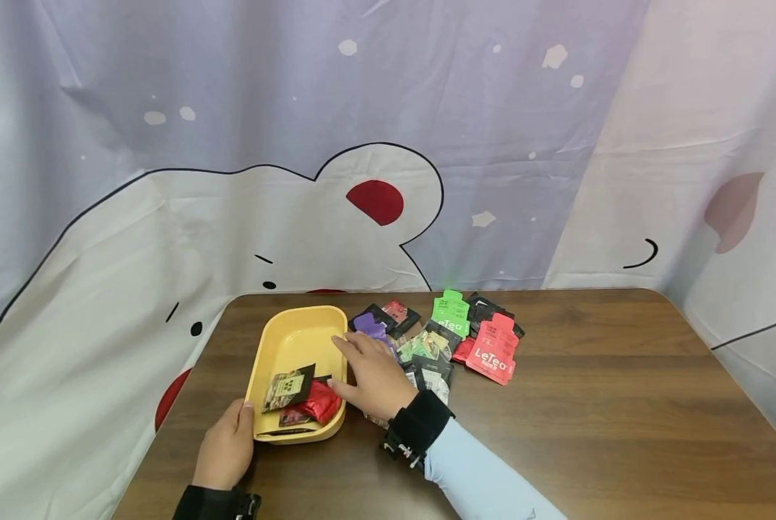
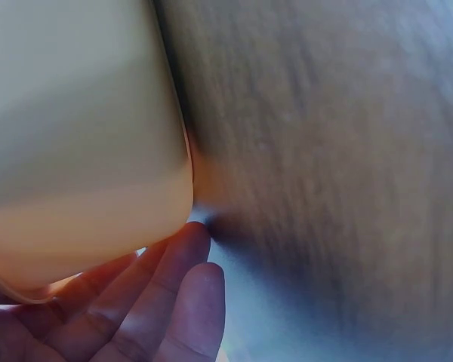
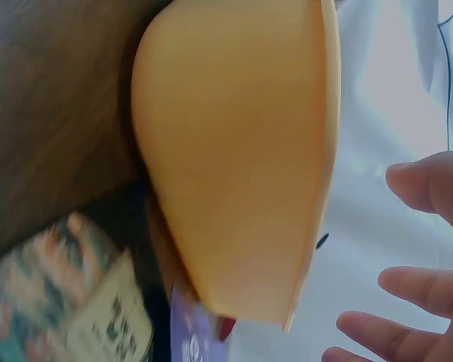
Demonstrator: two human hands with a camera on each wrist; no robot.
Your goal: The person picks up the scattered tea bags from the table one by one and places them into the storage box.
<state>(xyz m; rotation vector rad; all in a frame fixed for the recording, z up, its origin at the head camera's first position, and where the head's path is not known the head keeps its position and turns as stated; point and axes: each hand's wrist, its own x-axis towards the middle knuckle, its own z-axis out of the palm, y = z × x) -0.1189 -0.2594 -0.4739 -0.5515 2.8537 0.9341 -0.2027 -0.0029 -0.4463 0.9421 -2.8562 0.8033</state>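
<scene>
Left hand (image 1: 227, 449): your fingers grasp the yellow tray (image 1: 295, 339) at its near-left corner.
Yellow tray: on the bench (image 1: 622, 404), holding sachets.
Right hand (image 1: 376, 375): your fingers lie released, beside the tray's right rim, over the sachet pile (image 1: 446, 336).

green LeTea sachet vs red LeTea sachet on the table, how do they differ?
The green LeTea sachet lies farther back, nearer the curtain; the red LeTea sachet lies nearer the person. Green sits fairly square; red is tilted. Red shows more of its face. Both share the tabbed shape and white LeTea lettering, outside the yellow tray.
</scene>
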